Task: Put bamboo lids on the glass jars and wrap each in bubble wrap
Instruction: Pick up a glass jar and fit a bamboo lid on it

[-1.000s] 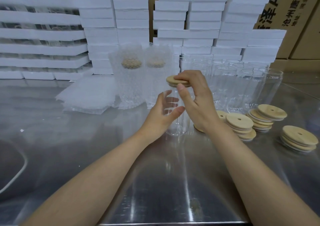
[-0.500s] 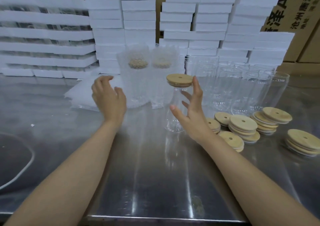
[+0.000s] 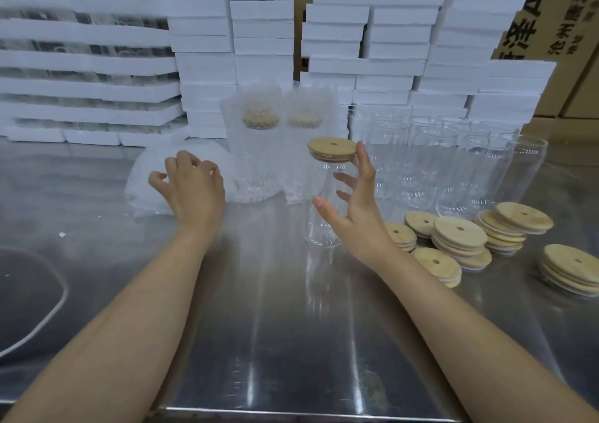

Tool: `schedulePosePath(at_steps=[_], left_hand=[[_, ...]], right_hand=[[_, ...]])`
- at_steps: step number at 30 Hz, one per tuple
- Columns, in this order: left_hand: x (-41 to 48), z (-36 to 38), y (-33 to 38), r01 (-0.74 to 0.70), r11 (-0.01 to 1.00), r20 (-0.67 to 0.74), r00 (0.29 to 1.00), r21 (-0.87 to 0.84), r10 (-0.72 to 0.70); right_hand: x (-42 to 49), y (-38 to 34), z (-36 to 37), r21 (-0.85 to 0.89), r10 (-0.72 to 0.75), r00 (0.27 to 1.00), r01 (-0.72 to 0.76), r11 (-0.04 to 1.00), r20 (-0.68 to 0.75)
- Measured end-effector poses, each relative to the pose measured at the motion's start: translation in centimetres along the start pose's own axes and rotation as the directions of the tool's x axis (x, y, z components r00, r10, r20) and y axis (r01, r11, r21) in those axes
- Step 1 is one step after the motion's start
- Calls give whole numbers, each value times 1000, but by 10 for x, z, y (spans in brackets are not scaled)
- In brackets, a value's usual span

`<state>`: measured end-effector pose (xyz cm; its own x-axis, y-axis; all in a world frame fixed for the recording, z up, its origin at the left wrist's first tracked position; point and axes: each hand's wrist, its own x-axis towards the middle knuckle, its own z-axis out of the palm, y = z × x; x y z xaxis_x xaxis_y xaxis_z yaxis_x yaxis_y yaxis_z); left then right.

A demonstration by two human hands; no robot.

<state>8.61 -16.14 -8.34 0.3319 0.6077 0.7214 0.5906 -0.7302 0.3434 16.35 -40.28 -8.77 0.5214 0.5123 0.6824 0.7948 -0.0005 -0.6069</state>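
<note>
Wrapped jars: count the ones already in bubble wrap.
2. One wrapped jar stands behind the left hand; the other is right beside it, behind the lidded jar. None appear hidden.

Two wrapped jars (image 3: pixel 259 150), one lidded bare jar (image 3: pixel 325 202), two hands (image 3: pixel 194 189); the loose lids (image 3: pixel 460 237) are too stacked to count.

A clear glass jar (image 3: pixel 324 208) stands upright on the desk (image 3: pixel 275 325), capped by a round bamboo lid (image 3: pixel 332 150) with a small centre hole. Behind it stand two lidded jars in bubble wrap (image 3: pixel 256 150), a flat bubble wrap stack (image 3: pixel 152 176) to their left, open jars (image 3: pixel 453 163) and loose lids (image 3: pixel 460 237) to the right.
</note>
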Motion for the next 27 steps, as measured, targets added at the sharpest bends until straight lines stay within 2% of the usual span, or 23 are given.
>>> schedulePosePath(at_steps=[2,5,7,9,12,15,16,18,19,20,22,24,27], left_hand=[[1,-10,7,-52,996,-102,994,-68,44],[-1,-27,27,-122,929,-160,985,-348,69],[-6,-34,46,-151,796,-108,988,-586,108],[-15,-38,64,-95,682,45,982,-725,185],[-36,-34,81,-16,732,324,890,-681,321],[-52,-29,85,60,776,487,808,-627,331],[-54,-29,86,131,752,533,783,-646,321],[-52,-34,90,320,615,600,732,-721,323],[-51,-35,91,374,543,595,740,-752,314],[-48,-34,91,382,514,571,771,-768,282],[-47,-30,87,349,567,538,818,-746,205],[-52,-25,82,368,623,586,789,-690,184],[-61,-16,80,388,635,611,773,-668,171]], right_hand=[[0,1,0,-1,-1,1000,1,1000,-5],[1,5,0,-16,10,998,-11,1000,-54],[3,8,-1,-52,20,994,-26,998,-108],[4,10,-3,-72,32,986,-45,996,-166],[3,13,-8,-51,49,958,-66,996,-283],[4,11,-11,29,90,902,-86,996,-422],[5,9,-11,66,108,872,-87,994,-477],[7,4,-14,144,141,798,-69,987,-586],[8,1,-16,178,148,760,-43,983,-633],[10,-2,-19,209,151,722,-9,978,-675],[13,-5,-24,277,175,647,59,959,-742],[14,-9,-26,358,234,599,94,929,-765],[16,-11,-24,479,354,607,50,876,-711]])
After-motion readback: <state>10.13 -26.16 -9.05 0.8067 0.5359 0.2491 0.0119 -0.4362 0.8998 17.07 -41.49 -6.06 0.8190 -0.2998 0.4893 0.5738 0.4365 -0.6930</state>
